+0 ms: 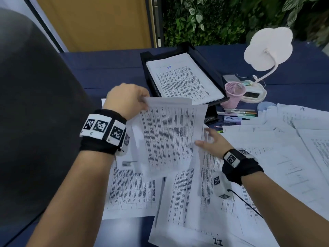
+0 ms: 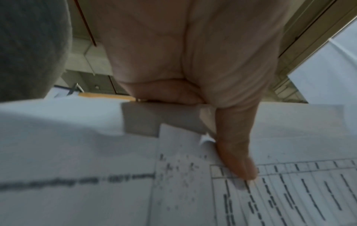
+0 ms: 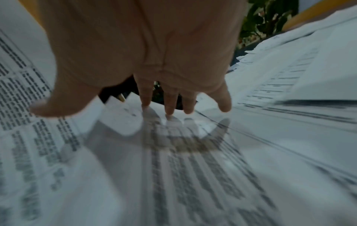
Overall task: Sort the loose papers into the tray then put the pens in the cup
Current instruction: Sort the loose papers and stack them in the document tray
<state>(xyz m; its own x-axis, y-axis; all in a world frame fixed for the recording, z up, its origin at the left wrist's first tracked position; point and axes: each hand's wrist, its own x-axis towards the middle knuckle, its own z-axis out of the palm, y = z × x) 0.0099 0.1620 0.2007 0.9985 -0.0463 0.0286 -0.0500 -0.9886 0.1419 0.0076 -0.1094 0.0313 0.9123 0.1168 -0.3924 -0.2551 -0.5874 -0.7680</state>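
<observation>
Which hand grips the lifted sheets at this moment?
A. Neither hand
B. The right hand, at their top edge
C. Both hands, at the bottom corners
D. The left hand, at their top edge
D: the left hand pinches the lifted sheets at their top edge, while the right hand is spread open beside them.

held sheets (image 1: pixel 169 138): printed, lifted | tray (image 1: pixel 210 68): black, part-filled | pens (image 1: pixel 238 114): beside pink cup (image 1: pixel 232 97)

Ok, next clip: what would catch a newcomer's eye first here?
Printed papers spread loose over most of the blue desk. At centre, the left hand holds up a sheaf of sheets by its top corner, while the right hand reaches open-fingered toward its edge. Behind, a black tray already holds a stack, beside a pink cup.
</observation>
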